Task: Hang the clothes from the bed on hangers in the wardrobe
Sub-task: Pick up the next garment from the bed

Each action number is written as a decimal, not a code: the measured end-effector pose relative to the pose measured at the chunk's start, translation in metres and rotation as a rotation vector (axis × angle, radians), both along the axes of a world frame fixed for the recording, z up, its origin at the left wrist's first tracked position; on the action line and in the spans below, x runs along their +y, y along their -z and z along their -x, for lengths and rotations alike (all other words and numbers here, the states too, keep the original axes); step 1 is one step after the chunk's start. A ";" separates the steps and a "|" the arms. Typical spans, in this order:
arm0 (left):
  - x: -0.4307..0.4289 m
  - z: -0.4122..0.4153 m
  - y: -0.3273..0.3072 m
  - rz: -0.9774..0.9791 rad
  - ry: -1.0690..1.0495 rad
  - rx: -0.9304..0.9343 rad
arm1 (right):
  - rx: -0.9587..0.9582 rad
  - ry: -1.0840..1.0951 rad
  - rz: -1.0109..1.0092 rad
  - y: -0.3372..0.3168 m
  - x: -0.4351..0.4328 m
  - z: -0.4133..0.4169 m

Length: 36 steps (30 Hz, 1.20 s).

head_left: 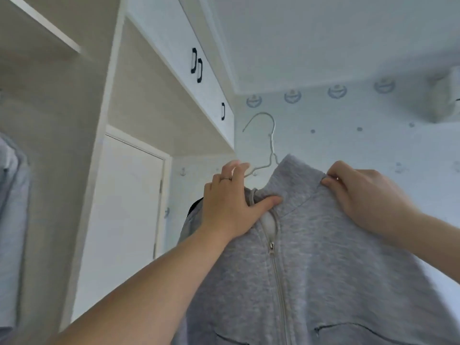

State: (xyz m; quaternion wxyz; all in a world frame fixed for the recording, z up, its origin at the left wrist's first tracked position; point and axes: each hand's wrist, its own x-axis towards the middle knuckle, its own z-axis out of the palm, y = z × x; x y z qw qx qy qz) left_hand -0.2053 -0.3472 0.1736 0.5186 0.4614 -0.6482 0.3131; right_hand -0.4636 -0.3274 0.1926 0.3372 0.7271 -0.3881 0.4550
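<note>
Presses the left thumb flat on the collar (291,185) beside the top of the zip (275,270), with the other fingers (237,170) of the left hand (229,207) curled behind, over the wire shoulder of the hanger (271,145). Pinches the collar seam on the far side between the thumb and fingertips (329,181) of the right hand (366,197). Holds the grey jacket (323,270) up in the air this way, front toward the camera, with the hook (261,118) free above the collar and caught on nothing. Stands beside the wardrobe (107,170), with grey clothes (12,195) already hanging at the far left; cannot see any rail. Cannot make out the wire's right shoulder under the cloth, so cannot vouch for its seat inside the jacket. Could lose the heavy cloth off that end by letting go on the right before seating the wire there. Risks also a twist or swing of the thin hook on the way to the rail, with only the left grip to steady it, and so a missed catch.
</note>
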 end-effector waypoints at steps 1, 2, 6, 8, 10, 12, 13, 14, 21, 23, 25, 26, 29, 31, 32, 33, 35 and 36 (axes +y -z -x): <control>-0.008 0.008 0.009 -0.024 0.039 -0.018 | -0.015 0.000 -0.031 0.010 -0.005 0.012; -0.022 0.025 0.023 -0.059 0.087 -0.042 | -0.031 0.028 -0.072 0.023 -0.010 0.031; -0.087 0.083 0.083 -0.189 0.298 -0.128 | -0.099 0.113 -0.212 0.079 -0.039 0.101; -0.120 0.106 0.112 -0.244 0.423 -0.070 | -0.155 0.142 -0.259 0.105 -0.054 0.132; -0.154 0.130 0.139 -0.315 0.465 -0.030 | -0.220 0.186 -0.294 0.127 -0.066 0.159; -0.189 0.154 0.162 -0.368 0.454 -0.067 | -0.278 0.223 -0.340 0.150 -0.076 0.184; -0.208 0.167 0.173 -0.386 0.457 -0.083 | -0.303 0.238 -0.360 0.162 -0.081 0.195; -0.227 0.181 0.183 -0.401 0.464 -0.090 | -0.318 0.258 -0.375 0.174 -0.086 0.205; -0.343 0.288 0.256 -0.529 0.576 -0.199 | -0.510 0.411 -0.498 0.271 -0.141 0.265; -0.373 0.319 0.277 -0.543 0.599 -0.254 | -0.557 0.463 -0.533 0.299 -0.158 0.282; -0.398 0.349 0.297 -0.554 0.620 -0.299 | -0.603 0.536 -0.574 0.327 -0.173 0.299; -0.409 0.366 0.305 -0.555 0.632 -0.316 | -0.622 0.576 -0.594 0.338 -0.178 0.309; -0.433 0.418 0.328 -0.551 0.686 -0.361 | -0.661 0.672 -0.669 0.367 -0.190 0.340; -0.446 0.454 0.344 -0.554 0.721 -0.387 | -0.665 0.725 -0.728 0.383 -0.194 0.362; -0.452 0.472 0.353 -0.562 0.733 -0.410 | -0.673 0.755 -0.758 0.392 -0.196 0.374; -0.457 0.491 0.363 -0.574 0.746 -0.432 | -0.684 0.776 -0.781 0.402 -0.197 0.387; -0.467 0.529 0.384 -0.609 0.773 -0.471 | -0.708 0.807 -0.816 0.423 -0.200 0.415; -0.470 0.548 0.396 -0.632 0.777 -0.494 | -0.717 0.828 -0.844 0.433 -0.201 0.428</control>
